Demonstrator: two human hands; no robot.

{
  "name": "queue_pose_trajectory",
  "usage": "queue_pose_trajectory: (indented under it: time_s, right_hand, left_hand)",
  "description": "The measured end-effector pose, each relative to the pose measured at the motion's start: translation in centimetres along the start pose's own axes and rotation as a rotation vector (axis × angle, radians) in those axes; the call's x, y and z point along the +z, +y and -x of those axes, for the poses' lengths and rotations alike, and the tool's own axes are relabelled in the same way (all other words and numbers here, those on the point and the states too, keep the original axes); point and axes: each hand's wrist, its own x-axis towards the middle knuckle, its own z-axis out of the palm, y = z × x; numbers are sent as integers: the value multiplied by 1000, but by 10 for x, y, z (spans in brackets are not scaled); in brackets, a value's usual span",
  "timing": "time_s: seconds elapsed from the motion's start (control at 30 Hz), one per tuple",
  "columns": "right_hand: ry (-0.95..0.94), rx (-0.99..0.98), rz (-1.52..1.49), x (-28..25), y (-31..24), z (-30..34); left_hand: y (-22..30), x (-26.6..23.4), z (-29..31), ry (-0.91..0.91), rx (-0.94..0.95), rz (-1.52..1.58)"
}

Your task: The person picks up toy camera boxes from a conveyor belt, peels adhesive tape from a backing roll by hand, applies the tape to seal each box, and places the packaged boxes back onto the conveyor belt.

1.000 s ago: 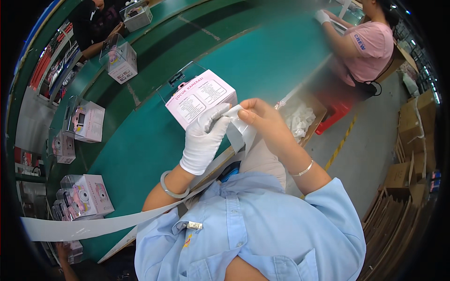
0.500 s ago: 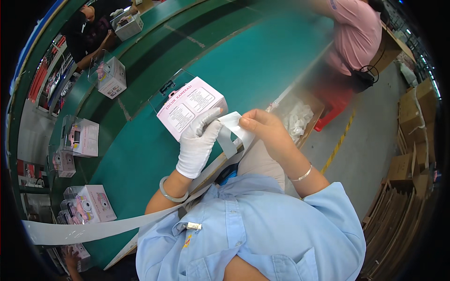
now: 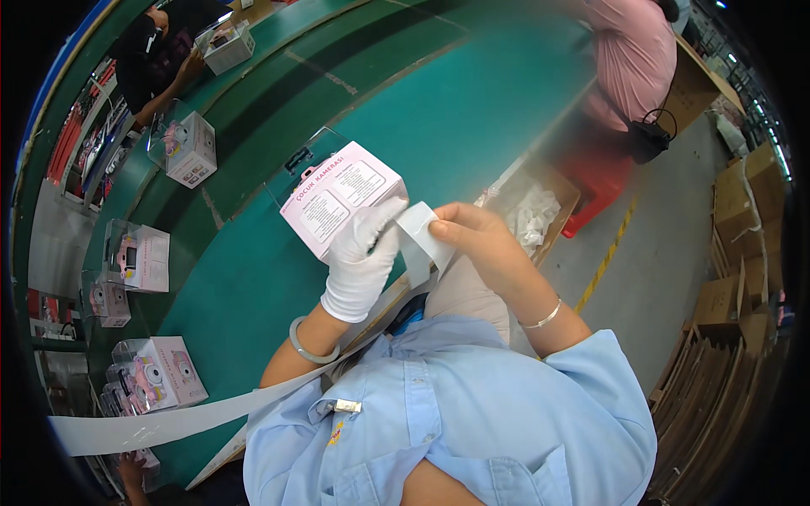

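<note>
My right hand (image 3: 479,239) is bare and closed, its thumb and finger pinching a white label strip (image 3: 424,232). The strip hangs in a loop below the hand. Its long tail (image 3: 160,423) runs past my left arm to the far left. My left hand (image 3: 365,249), in a white glove, is beside the strip's end with its fingers curled in; what they hold, if anything, is hidden. Just beyond the glove, a pink and white toy camera box (image 3: 342,198) with a clear plastic cover (image 3: 301,158) lies on the green table (image 3: 245,287).
Several similar boxes (image 3: 181,371) stand on the green belt at the left. A carton (image 3: 553,181) holding crumpled white paper (image 3: 533,215) is right of the table. A co-worker in pink (image 3: 633,59) sits at the upper right, another in black (image 3: 143,63) upper left. Flattened cardboard (image 3: 717,413) leans at right.
My left hand has drawn slightly off the strip's end, its fingers curling more. My right hand keeps its pinch. The boxes on the belt have shifted slightly leftward.
</note>
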Motion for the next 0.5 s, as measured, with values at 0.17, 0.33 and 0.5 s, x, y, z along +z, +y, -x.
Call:
queue_pose_trajectory:
  time_s: [0.17, 0.33, 0.5]
  right_hand:
    - [8, -33, 33, -3, 3, -7]
    - [42, -72, 44, -3, 11, -14]
    - [90, -154, 34, -6, 15, -21]
  left_hand:
    - [1, 5, -6, -106, 99, -165]
    - [-4, 13, -9, -73, -128, 28]
    - [-3, 14, -15, -157, -417, 209]
